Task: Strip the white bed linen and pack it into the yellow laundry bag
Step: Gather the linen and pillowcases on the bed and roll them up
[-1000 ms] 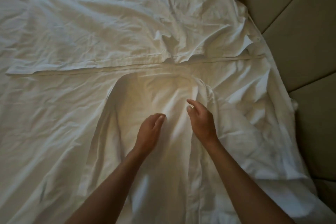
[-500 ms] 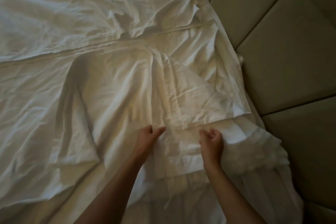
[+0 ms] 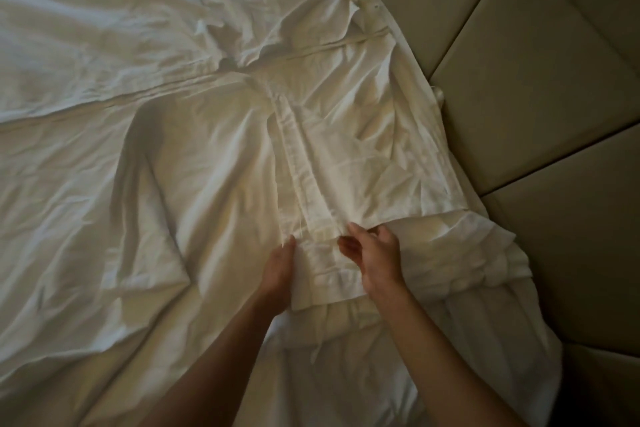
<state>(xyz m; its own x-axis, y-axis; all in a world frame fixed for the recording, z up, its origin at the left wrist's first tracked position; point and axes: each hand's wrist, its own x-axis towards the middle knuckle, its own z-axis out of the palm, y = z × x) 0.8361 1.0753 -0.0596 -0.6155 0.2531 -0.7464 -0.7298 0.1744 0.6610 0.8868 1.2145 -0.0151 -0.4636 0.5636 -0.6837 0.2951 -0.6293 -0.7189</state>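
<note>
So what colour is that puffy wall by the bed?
Beige, the padded headboard, seen in the head view.

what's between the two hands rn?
In the head view, a hemmed strip of the white linen lies between the left hand and right hand; both grip its edges.

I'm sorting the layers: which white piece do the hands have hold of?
The hemmed flap with the double-stitched band; left hand and right hand hold its near end. The flat far piece lies untouched.
</note>
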